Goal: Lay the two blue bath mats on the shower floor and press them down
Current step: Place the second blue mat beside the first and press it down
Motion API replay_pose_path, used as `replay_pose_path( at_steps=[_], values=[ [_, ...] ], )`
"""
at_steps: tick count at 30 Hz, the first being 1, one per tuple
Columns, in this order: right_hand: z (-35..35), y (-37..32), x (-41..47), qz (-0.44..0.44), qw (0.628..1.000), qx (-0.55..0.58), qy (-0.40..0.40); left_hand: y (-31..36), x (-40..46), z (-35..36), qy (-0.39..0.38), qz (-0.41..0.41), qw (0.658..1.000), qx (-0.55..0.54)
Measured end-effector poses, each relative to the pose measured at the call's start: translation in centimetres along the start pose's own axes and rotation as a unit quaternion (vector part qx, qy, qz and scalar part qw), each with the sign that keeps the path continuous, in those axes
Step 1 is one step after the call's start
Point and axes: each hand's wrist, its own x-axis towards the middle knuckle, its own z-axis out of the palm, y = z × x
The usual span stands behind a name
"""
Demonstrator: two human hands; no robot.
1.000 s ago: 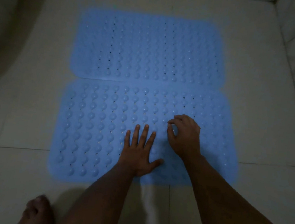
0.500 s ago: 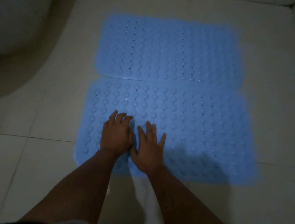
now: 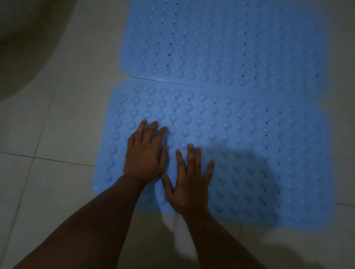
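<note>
- Two blue bath mats, both flat on the pale tiled floor (image 3: 33, 184), long edges meeting in a seam across the middle of the view.
- Far mat (image 3: 222, 40): studded with rows of round bumps and small dark holes, top edge cut off by the frame, no hand on it.
- Near mat (image 3: 269, 156): same bumps and holes, set slightly further left than the far one, near edge reaching just past a grout line.
- Left hand (image 3: 145, 155): palm down on the left part of the near mat, fingers straight and close together, tips pointing toward the seam, thumb tucked along the inner side.
- Right hand (image 3: 188, 184): palm down just beside the left hand, slightly nearer the body, fingers straight and spread a little, thumb splayed out toward the left hand and touching or almost touching it; cannot tell which.
- Both forearms bare, reaching in from the bottom edge and converging on the mat's left half.
- Dark shadow on the mat to the right of the right hand, more shadow on the tiles at lower right.
- Curved white fixture (image 3: 14, 5) at upper left, well apart from the mats, with a dim shadow band on the floor around its base; too dark to tell more.
- Dim overall, mats' right edges blurred.
</note>
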Motion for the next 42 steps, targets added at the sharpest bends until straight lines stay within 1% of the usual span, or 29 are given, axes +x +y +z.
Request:
replay_pose_path(
  at_steps=[5,11,13,15,17,18,20,25,30,36,42],
  values=[
    [0.1,-0.3,-0.1,0.004,1.0,-0.003,-0.002,-0.5,0.0,-0.5,0.014,-0.009,1.0,0.001],
    [-0.3,-0.2,0.2,-0.001,0.999,0.006,-0.044,0.1,-0.7,-1.9,0.038,-0.02,0.999,-0.005],
    [-1.0,-0.2,0.5,0.009,0.999,0.016,-0.051,0.5,-1.0,-2.4,0.049,-0.021,0.999,-0.003],
    [-2.7,-0.1,2.0,0.022,0.997,0.051,-0.047,0.8,-1.4,-2.7,0.055,-0.026,0.998,-0.006],
    [-5.2,0.9,4.2,0.04,0.991,0.121,-0.044,1.1,-2.0,-2.7,0.053,-0.023,0.998,-0.008],
    [-6.6,1.5,5.4,0.045,0.986,0.157,-0.04,1.3,-2.4,-2.6,0.052,-0.018,0.998,-0.006],
    [-8.9,2.7,7.2,0.04,0.98,0.196,-0.005,1.7,-3.1,-1.9,0.044,-0.005,0.999,0.004],
    [-10.4,4.4,10.1,0.025,0.972,0.228,0.057,1.9,-5.1,2.2,-0.003,0.044,0.999,0.03],
    [-9.6,5.2,11.2,-0.017,0.963,0.25,0.099,1.9,-5.6,3.8,0.024,0.053,0.996,0.06],
    [-7.2,6.0,11.1,-0.034,0.958,0.252,0.13,2.0,-5.5,3.9,0.019,0.051,0.997,0.06],
    [-6.0,6.5,9.5,-0.026,0.964,0.24,0.115,2.0,-5.4,3.8,-0.014,0.048,0.997,0.065]
  ],
)
